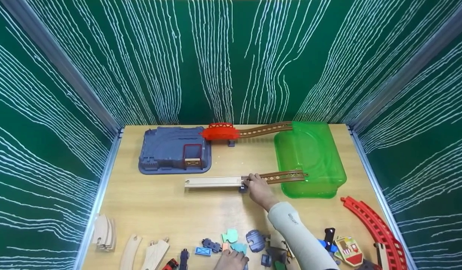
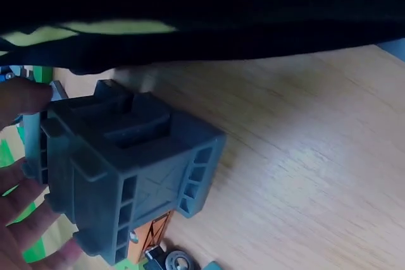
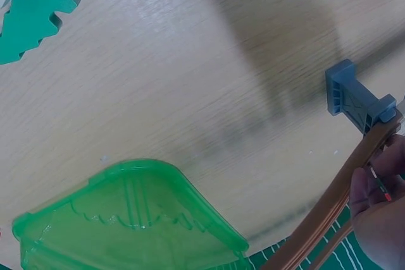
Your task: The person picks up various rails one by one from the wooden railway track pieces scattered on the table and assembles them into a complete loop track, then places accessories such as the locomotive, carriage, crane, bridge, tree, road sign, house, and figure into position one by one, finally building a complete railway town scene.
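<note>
My right hand (image 1: 260, 190) grips the end of a brown toy train track (image 1: 285, 176), where it meets a straight pale wooden track (image 1: 213, 182). Under that joint stands a grey-blue track support (image 3: 357, 96), upright on the table in the right wrist view. The brown track's far end rests over an upturned green translucent bin (image 1: 314, 150). At the near edge, my left hand (image 1: 231, 261) holds grey-blue plastic track supports (image 2: 136, 150), thumb on one side and fingers on the other in the left wrist view.
At the back, a grey plastic base (image 1: 167, 148) joins a red bridge (image 1: 220, 132) and another brown track (image 1: 264, 129). Curved wooden tracks (image 1: 103, 232) lie near left, curved red track (image 1: 379, 225) near right. Train cars (image 1: 211, 245) and small pieces crowd the front.
</note>
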Tool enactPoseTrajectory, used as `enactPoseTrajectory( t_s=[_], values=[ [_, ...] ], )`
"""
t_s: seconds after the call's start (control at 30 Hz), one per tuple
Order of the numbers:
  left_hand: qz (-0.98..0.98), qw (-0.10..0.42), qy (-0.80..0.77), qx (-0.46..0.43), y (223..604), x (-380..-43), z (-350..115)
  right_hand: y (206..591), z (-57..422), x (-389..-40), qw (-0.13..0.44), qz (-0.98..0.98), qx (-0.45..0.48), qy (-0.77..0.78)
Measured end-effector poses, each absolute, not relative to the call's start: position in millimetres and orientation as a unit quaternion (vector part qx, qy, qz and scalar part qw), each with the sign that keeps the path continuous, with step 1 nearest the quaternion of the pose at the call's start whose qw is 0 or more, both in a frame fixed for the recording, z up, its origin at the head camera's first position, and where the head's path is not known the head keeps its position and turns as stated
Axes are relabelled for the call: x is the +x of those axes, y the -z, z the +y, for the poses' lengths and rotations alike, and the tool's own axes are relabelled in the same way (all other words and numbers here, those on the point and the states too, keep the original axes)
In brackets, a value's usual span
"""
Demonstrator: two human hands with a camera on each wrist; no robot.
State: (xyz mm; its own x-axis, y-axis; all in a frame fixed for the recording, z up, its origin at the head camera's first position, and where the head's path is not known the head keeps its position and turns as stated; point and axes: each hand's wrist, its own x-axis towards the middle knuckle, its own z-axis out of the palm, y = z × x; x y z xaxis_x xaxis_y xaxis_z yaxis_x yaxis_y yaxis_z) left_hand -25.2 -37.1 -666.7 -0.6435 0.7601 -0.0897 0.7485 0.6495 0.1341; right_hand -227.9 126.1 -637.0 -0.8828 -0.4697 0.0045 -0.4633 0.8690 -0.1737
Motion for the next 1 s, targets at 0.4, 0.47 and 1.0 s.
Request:
enactPoseTrajectory(
  t_s=[0.4,0.47,1.0],
  values=[
    [0.863,0.062,-0.462,0.196,615,-84,-95,639,129,-230,-0.022,0.962,-0.251,0.102],
    [0.846,0.099,-0.513,0.11,608,-100,-120,640,129,-229,-0.024,0.961,-0.255,0.104],
    [0.926,0.06,-0.371,-0.025,638,-192,-218,642,130,-226,-0.027,0.959,-0.261,0.105]
  ],
)
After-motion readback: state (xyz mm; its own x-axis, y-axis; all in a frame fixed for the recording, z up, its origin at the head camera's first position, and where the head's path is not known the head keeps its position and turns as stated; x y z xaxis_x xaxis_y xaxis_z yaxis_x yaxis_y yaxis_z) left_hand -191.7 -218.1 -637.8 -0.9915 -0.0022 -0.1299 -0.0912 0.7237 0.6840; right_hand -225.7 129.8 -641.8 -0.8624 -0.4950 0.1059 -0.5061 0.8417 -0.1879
